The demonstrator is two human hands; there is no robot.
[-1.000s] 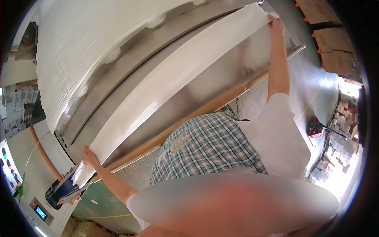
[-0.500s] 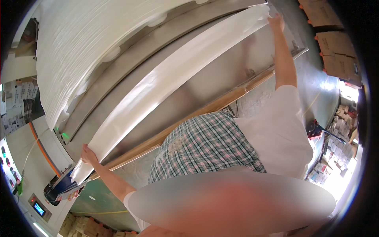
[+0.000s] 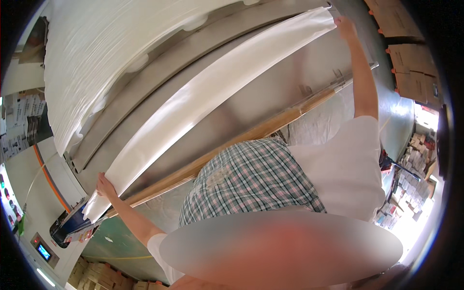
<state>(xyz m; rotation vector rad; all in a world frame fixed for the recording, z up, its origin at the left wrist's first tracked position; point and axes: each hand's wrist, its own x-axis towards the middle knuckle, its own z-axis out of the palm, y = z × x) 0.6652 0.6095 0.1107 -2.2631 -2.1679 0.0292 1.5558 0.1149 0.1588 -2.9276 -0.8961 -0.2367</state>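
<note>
A long, glossy white folded sheet [image 3: 186,104] lies stretched diagonally over a metal table [image 3: 270,92], bowed by the lens. At its near left end, my left hand [image 3: 105,186] is closed on the edge, and a ragged end hangs past the fingers. My right hand [image 3: 346,29] is at the far right end, arm extended, fingers pinched at the sheet's corner. Whether the sheet is thin film or cloth I cannot tell. Beyond it rises a large white mass of many thin layers [image 3: 111,58] with scalloped lower edges.
A metal bar [image 3: 159,82] runs between the layered mass and the sheet. The table's near edge carries a wooden strip [image 3: 241,137], close to my plaid apron [image 3: 246,179]. A machine panel with a small screen [image 3: 44,251] stands at left; cardboard boxes [image 3: 413,72] are stacked at right.
My right hand has moved outward to the right, and the sheet's far end looks flatter and tauter. My left hand has shifted slightly left and up with its end.
</note>
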